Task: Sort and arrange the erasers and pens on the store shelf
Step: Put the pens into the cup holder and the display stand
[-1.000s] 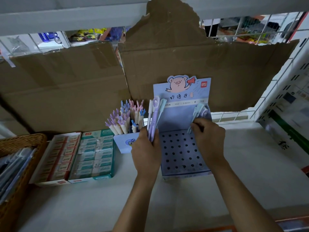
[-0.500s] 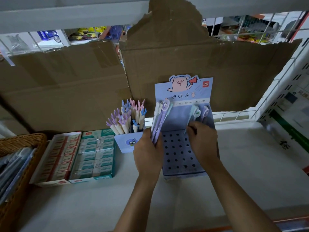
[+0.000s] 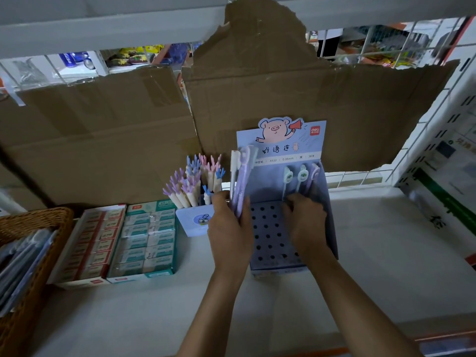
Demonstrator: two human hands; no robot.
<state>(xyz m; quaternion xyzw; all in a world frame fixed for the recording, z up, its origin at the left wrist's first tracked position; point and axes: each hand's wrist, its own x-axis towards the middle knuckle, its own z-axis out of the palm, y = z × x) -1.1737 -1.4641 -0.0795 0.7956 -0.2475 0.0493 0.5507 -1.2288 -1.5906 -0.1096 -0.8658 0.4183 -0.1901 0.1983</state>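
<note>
L hand (image 3: 229,228) grips bunch of pens (image 3: 240,176) upright, just left of pen display box (image 3: 279,269). R hand (image 3: 306,222): fingers curled at base of 3 pens (image 3: 301,176) standing in the box's far-right holes; can't tell if pinching one. Eraser boxes (image 3: 144,235) sit left on shelf (image 3: 386,253).

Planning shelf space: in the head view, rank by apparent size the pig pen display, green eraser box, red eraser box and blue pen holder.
1. Pig pen display.
2. Green eraser box and red eraser box: alike, unranked.
3. Blue pen holder.
</note>
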